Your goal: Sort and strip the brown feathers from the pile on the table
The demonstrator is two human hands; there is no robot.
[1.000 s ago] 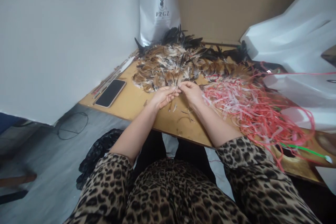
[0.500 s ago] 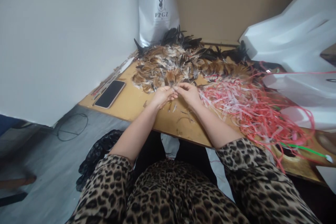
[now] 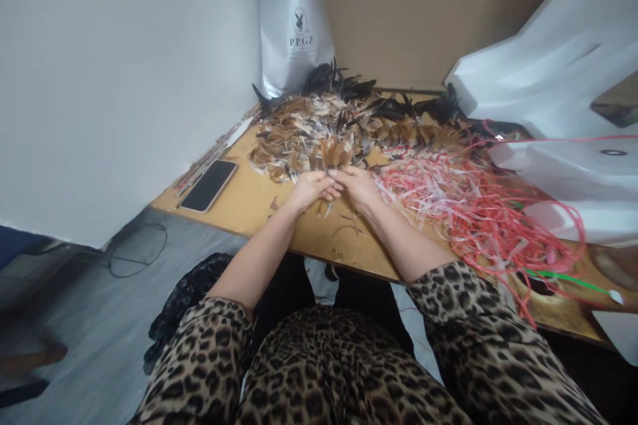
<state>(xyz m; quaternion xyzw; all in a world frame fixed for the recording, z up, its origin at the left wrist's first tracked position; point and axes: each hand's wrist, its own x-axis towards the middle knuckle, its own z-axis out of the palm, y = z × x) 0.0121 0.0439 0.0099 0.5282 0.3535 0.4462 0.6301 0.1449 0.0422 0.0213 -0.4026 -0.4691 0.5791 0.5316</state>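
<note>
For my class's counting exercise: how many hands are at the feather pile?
2: the left hand and the right hand, close together at the near edge of the feather pile. No other hand shows there.

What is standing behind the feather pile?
Behind the feather pile are a pale bag marked PPGZ and a brown panel. Dark feathers hide part of the bag's bottom.

Clearance: open strip on table [image 3: 256, 202], left front.
Passable between phone [image 3: 209, 186] and left hand [image 3: 310, 191]; feather pile [image 3: 299, 126] blocks ahead, pink ribbon tangle [image 3: 491, 212] obstructs right of right hand [image 3: 359, 187].
</note>
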